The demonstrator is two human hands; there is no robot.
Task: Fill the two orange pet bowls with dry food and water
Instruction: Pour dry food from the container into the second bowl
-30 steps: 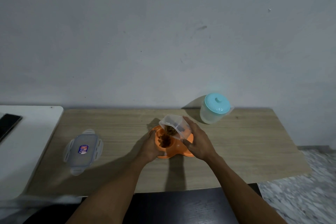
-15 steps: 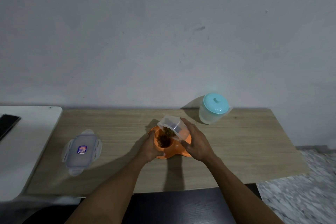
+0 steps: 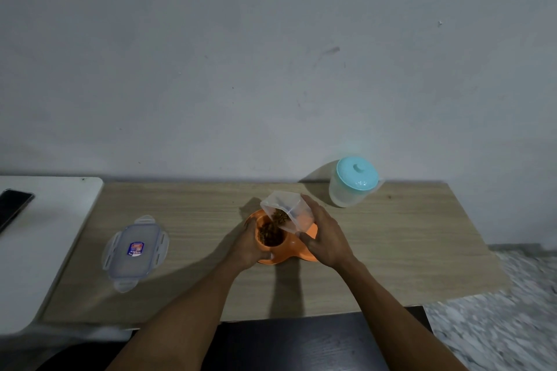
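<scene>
Right hand (image 3: 324,238) grips tipped clear tub (image 3: 291,212) by its walls, kibble (image 3: 271,233) falling into orange bowls (image 3: 291,248) mid-table; left hand (image 3: 248,245) holds bowl rim. Tub likely light, stiff, slick: grip walls firmly

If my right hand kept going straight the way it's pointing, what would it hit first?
Probably nothing until the wall; the right hand, holding the container, points left of the pitcher, though depth is unclear.

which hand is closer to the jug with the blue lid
Right. The right hand, holding the tilted clear container, is just left of the jug and nearer the person; the left hand grips the left side of the orange bowls, farther away.
</scene>
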